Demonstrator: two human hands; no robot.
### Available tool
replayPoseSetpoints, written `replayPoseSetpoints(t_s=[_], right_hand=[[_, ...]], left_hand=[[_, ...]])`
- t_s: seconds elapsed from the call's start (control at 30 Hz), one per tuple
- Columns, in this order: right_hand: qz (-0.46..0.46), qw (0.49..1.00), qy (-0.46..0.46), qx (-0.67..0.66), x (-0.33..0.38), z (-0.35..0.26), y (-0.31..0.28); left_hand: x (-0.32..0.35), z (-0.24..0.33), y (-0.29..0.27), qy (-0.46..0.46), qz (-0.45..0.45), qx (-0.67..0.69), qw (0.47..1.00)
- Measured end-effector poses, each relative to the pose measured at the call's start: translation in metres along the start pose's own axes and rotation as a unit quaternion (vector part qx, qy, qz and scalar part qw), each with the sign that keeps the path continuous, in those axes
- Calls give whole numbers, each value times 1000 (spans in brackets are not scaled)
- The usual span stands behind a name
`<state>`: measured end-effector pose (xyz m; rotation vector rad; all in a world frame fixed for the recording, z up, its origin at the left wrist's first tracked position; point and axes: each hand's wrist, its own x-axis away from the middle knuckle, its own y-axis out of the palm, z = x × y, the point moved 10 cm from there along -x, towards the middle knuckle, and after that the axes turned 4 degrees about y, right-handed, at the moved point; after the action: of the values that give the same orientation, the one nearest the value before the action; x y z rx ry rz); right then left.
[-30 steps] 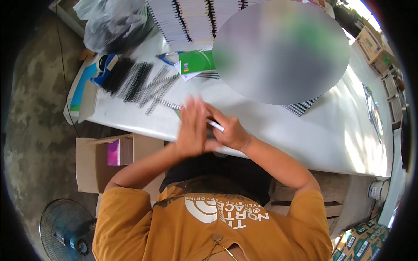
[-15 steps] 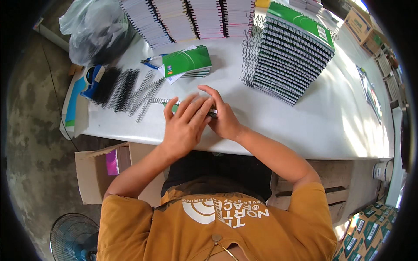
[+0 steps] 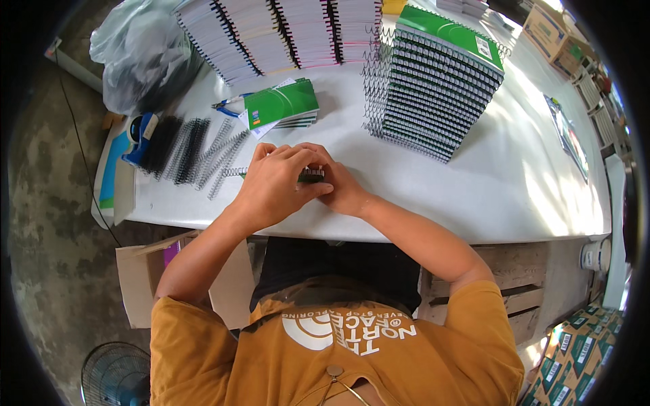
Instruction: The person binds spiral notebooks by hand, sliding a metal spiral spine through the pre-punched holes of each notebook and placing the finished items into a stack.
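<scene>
Near the table's front edge, both hands close round a small green spiral notebook (image 3: 311, 177); only its dark, coil-edged strip shows between them. My left hand (image 3: 271, 184) arches over it from the left, fingers bent and thumb along its near side. From the right, my right hand (image 3: 343, 187) grips it, and the fingertips of both hands meet on top. A wire coil (image 3: 234, 172) sticks out to the left from under my left hand. Most of the notebook is hidden. Just beyond lie several green notepads (image 3: 282, 105) in a small pile, with blue-handled pliers (image 3: 230, 104) beside them.
Loose spiral coils (image 3: 193, 152) and a blue tape dispenser (image 3: 140, 135) lie at left. A tall stack of green spiral notebooks (image 3: 440, 88) stands at right, thick bound stacks (image 3: 284, 34) behind. A plastic bag (image 3: 142, 57) sits far left; an open carton (image 3: 233, 274) is below the table (image 3: 487, 216).
My left hand has come down and closed over the notebook, its fingers now bent. My right hand's raised index finger has folded in. The view has shifted slightly.
</scene>
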<state>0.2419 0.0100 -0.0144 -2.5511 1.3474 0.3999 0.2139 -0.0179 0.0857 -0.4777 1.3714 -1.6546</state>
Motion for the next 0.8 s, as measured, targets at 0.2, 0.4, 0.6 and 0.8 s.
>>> replayPoseSetpoints(t_s=[0.2, 0.4, 0.6, 0.8], right_hand=[[-15, 998, 46, 33, 1, -6, -1], [4, 996, 31, 89, 2, -17, -8], [228, 919, -283, 154, 22, -203, -112], [282, 877, -272, 279, 29, -262, -227]], left_hand=[[0, 9, -2, 62, 21, -67, 996], [-7, 23, -15, 79, 31, -114, 990], [-49, 55, -129, 56, 142, -88, 984], [-136, 100, -117, 319, 393, -49, 861]])
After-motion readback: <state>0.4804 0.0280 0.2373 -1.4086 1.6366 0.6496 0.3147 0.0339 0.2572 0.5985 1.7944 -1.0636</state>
